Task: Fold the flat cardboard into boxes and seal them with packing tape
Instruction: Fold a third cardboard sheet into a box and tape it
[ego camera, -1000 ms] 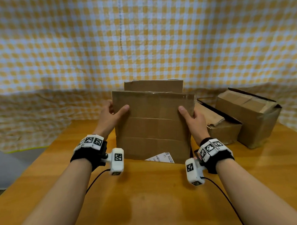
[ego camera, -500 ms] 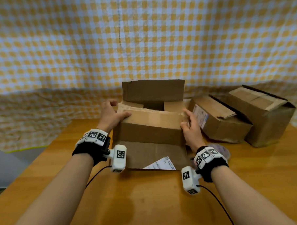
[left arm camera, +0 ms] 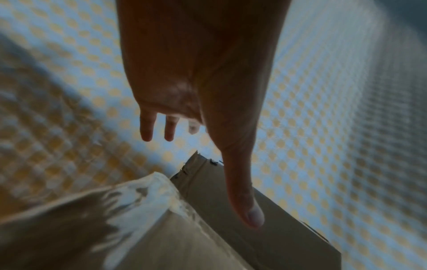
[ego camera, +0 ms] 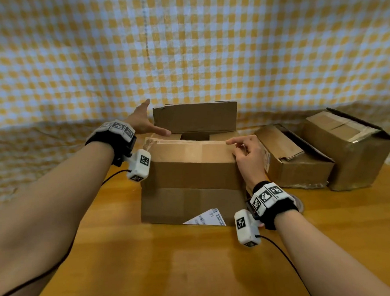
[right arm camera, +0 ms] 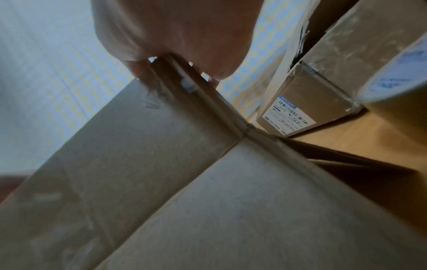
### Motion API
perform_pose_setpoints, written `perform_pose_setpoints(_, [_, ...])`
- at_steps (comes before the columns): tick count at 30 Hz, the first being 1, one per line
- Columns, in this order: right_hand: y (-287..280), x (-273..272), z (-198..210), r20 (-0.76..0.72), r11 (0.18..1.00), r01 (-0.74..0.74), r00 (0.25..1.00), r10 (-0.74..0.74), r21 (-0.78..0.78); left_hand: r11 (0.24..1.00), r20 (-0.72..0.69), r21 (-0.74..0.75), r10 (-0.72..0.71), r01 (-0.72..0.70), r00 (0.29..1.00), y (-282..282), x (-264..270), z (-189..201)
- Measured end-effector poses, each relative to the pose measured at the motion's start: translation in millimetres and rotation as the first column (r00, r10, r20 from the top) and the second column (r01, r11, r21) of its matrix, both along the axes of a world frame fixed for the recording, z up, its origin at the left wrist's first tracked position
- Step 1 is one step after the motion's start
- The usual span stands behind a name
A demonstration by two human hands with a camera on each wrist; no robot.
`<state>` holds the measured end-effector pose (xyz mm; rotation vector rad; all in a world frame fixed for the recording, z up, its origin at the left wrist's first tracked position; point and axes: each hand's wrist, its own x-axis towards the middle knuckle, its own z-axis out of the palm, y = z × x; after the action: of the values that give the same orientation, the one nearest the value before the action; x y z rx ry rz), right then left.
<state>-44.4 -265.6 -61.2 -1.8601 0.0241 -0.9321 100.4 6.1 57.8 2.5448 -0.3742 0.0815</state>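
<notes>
A brown cardboard box (ego camera: 190, 170) stands on the wooden table (ego camera: 183, 267) in front of me. Its near flap (ego camera: 189, 149) is bent inward over the opening, and the far flap (ego camera: 195, 117) stands upright. My left hand (ego camera: 143, 122) hovers open by the far flap's left edge, thumb pointing at the box, touching nothing; the left wrist view shows its spread fingers (left arm camera: 146, 127) above the cardboard (left arm camera: 254, 228). My right hand (ego camera: 245, 152) grips the near flap's right corner. In the right wrist view this hand (right arm camera: 175, 40) pinches the flap edge (right arm camera: 184, 84).
Two other cardboard boxes (ego camera: 295, 159) (ego camera: 350, 147) lie tilted at the right. A tape roll (right arm camera: 397, 73) sits close beside my right wrist. A white printed label (ego camera: 206, 219) peeks out under the box front. Yellow checked cloth (ego camera: 185, 47) hangs behind the table.
The box went from held upright and flat to standing open on the table. My left hand let go and rose toward the far flap. My right hand shifted onto the near flap's corner.
</notes>
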Motion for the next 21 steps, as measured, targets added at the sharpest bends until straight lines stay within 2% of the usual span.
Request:
perform_pose_setpoints(4, [-2.7, 1.7, 1.5, 0.016, 1.0, -0.003, 1.0, 0.003, -0.017, 0.982, -0.076, -0.184, -0.05, 0.035, 0.996, -8.8, 16.5, 3.7])
perform_pose_setpoints(6, [-4.3, 1.0, 3.3, 0.021, 1.0, -0.001, 1.0, 0.001, -0.028, 0.982, -0.083, -0.187, -0.048, 0.032, 0.995, -13.9, 19.3, 7.4])
perform_pose_setpoints(9, [-7.3, 2.0, 4.9, 0.009, 1.0, -0.009, 1.0, 0.009, -0.003, 1.0, -0.018, -0.001, 0.007, -0.007, 1.0, -19.6, 19.4, 16.6])
perform_pose_setpoints(12, [-7.3, 3.9, 7.4, -0.007, 0.998, -0.011, 1.0, 0.012, 0.059, 0.972, 0.007, 0.218, -0.095, 0.091, 0.995, -25.5, 4.7, 22.3])
perform_pose_setpoints(14, [-5.0, 5.2, 9.0, -0.01, 0.993, -0.011, 1.0, 0.012, 0.114, 0.914, -0.086, 0.332, -0.215, 0.232, 0.973, -32.2, -7.4, 17.8])
perform_pose_setpoints(17, [0.5, 6.3, 11.7, -0.027, 0.988, -0.011, 1.0, 0.015, 0.156, 0.745, -0.339, 0.521, -0.267, 0.417, 0.902, -45.0, -28.9, 0.4])
perform_pose_setpoints(19, [0.8, 4.8, 11.8, -0.043, 0.986, 0.001, 0.999, 0.006, 0.165, 0.703, -0.401, 0.529, -0.287, 0.476, 0.87, -49.8, -36.3, -11.5])
perform_pose_setpoints(21, [-2.0, 1.2, 10.6, -0.017, 0.971, 0.037, 0.999, -0.034, 0.237, 0.696, -0.381, 0.53, -0.315, 0.485, 0.869, -49.7, -41.1, -20.7])
